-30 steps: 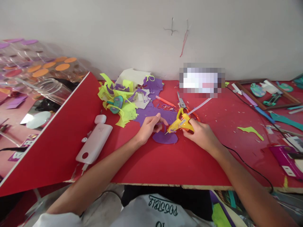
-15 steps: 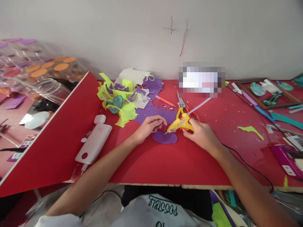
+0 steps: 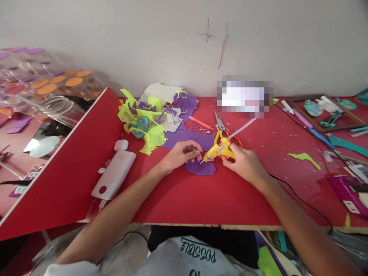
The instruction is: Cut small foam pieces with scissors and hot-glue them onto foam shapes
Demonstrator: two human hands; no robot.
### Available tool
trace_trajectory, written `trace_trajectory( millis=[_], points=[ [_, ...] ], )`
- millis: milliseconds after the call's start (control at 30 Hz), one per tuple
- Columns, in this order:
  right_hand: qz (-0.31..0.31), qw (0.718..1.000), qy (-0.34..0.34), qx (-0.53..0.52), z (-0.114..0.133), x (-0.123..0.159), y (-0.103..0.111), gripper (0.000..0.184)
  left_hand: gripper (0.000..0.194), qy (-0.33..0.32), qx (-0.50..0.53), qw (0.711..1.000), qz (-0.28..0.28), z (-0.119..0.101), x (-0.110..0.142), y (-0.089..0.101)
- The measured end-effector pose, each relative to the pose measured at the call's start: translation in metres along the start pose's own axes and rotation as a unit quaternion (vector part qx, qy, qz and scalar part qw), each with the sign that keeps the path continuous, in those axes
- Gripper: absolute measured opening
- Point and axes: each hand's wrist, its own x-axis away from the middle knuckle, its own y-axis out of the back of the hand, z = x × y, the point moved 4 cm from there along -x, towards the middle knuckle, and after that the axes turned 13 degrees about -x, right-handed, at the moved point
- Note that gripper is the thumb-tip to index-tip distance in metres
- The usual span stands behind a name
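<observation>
My right hand point(image 3: 244, 160) is wrapped round the handle of a yellow glue gun point(image 3: 219, 148), with a pale glue stick point(image 3: 243, 127) jutting from its back end. The nozzle points down and left, over a purple oval cutout point(image 3: 201, 168) that lies flat on the red table. Left of the nozzle, the fingers of my left hand point(image 3: 184, 154) are pinched on a small purple strip point(image 3: 199, 156). That strip is held above the oval's upper edge; whether it touches the nozzle I cannot tell.
Scissors with orange handles point(image 3: 234, 138) lie behind the glue gun. Yellow, purple and white scraps point(image 3: 153, 134) are heaped at the back left. A white power bank point(image 3: 115, 174) rests by the raised red panel point(image 3: 71, 165). The black cord point(image 3: 301, 203) crosses the right side.
My left hand's fingertips have shifted slightly, and the purple strip now shows more clearly between them, tilted. The glue gun and oval have hardly moved.
</observation>
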Motion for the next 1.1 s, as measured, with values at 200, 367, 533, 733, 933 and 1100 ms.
trace_trajectory(
  millis=[200,367,533,733,933,1100],
  points=[
    [-0.001,1.000,0.001,0.007,-0.0012,0.0003,-0.0013,0.018,0.024,-0.017,-0.047,0.999,-0.015,0.0042,0.0000,0.0014],
    [-0.004,1.000,0.002,0.011,-0.0006,0.0006,-0.0014,0.020,0.021,-0.058,-0.124,0.990,-0.045,0.0044,-0.0010,0.0031],
    [0.001,1.000,-0.002,0.009,-0.0017,0.0007,-0.0022,0.019,0.031,-0.049,-0.143,0.988,-0.019,-0.0002,0.0017,0.0021],
    [0.003,1.000,-0.003,0.000,-0.0024,0.0000,-0.0018,0.018,0.050,-0.029,-0.111,0.993,-0.001,-0.0020,0.0030,0.0026],
    [-0.001,1.000,-0.006,-0.015,-0.0028,0.0004,-0.0021,0.017,0.048,-0.010,-0.081,0.997,-0.013,0.0028,0.0006,0.0063],
    [0.000,1.000,-0.010,-0.007,-0.0034,0.0007,-0.0026,0.017,0.032,-0.029,-0.060,0.998,0.003,-0.0005,0.0016,0.0056]
  ],
)
